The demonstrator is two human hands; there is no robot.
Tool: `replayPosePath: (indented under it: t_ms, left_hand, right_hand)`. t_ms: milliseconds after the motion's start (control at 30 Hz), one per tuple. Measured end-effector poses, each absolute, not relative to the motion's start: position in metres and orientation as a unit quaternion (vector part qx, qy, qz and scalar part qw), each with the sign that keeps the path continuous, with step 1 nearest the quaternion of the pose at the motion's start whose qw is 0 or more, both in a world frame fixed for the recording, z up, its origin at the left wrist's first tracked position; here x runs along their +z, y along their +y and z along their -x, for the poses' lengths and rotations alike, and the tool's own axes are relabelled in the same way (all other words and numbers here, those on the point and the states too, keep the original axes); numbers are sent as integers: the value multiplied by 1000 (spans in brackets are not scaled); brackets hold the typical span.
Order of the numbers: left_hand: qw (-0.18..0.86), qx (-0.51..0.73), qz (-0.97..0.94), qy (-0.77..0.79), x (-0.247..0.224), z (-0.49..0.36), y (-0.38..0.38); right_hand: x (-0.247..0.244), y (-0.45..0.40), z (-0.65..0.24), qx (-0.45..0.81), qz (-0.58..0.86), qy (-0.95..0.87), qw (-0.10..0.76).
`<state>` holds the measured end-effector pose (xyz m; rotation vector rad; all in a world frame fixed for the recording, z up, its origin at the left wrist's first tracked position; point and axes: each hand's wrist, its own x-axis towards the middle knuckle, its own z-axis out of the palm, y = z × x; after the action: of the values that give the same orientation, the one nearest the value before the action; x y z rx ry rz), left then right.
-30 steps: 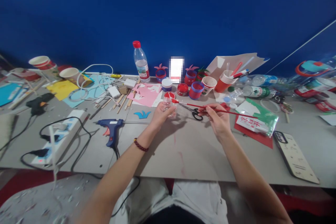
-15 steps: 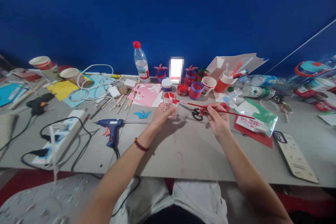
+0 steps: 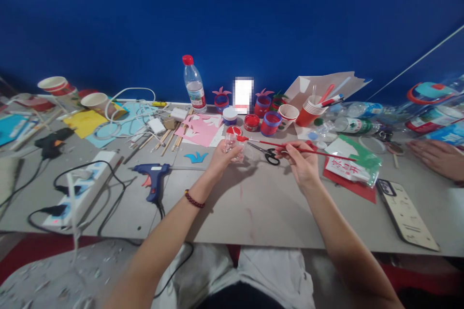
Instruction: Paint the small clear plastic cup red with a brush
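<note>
Fingers of my left hand (image 3: pixel 219 160) wrap round a small clear plastic piece (image 3: pixel 237 154) with some red on it. My right hand (image 3: pixel 301 163) pinches a long red paintbrush (image 3: pixel 266 143), whose red tip touches or nearly touches the clear piece. Black scissors (image 3: pixel 271 156) lie on the table under the brush. Just behind are a red lid (image 3: pixel 234 131), an open jar of red paint (image 3: pixel 251 122), a white-lidded jar (image 3: pixel 229 116) and a red and purple ring-shaped cup (image 3: pixel 270 123). A blue paper leaf shape (image 3: pixel 196 157) lies left of my left hand.
A blue glue gun (image 3: pixel 154 176) and a white power strip (image 3: pixel 85 188) with cables lie at left. A bottle (image 3: pixel 195 88) stands at the back. On the right are stacked cups (image 3: pixel 309 112), a phone (image 3: pixel 409 215) and another person's hand (image 3: pixel 437 158).
Another person's hand has come in at the right edge, with a blue package beside it. My hands have hardly moved; the brush has shifted slightly.
</note>
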<state>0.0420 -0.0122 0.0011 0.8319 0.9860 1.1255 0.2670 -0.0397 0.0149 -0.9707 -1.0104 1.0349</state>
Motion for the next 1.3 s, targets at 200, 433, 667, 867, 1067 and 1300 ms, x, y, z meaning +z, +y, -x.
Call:
replayPosePath:
  t_ms: [200,433,667,867,1067,1300]
  left_hand:
    - [664,494,-367,425,5,-39,-12]
    - [587,510,-399,486,0,-46,-14]
    - [529,498,-448,521,-2,-46,-16]
    - [542,510,-427,513,-4,-47,-15]
    - [571,527,-398,487,-6,-46,-11]
    - [555,539,-391,499,-10,-43,-7]
  right_hand:
    - [14,-38,-270,446,423,-443,653]
    - [11,-41,-268,458,412,-445,650]
    - [10,-44,-263,447,424,-469,633]
    - [8,-45,-266,428,432,-490,625]
    - [9,-45,-268,414,441,-488,630]
    - [7,-44,-268,423,423,-478,643]
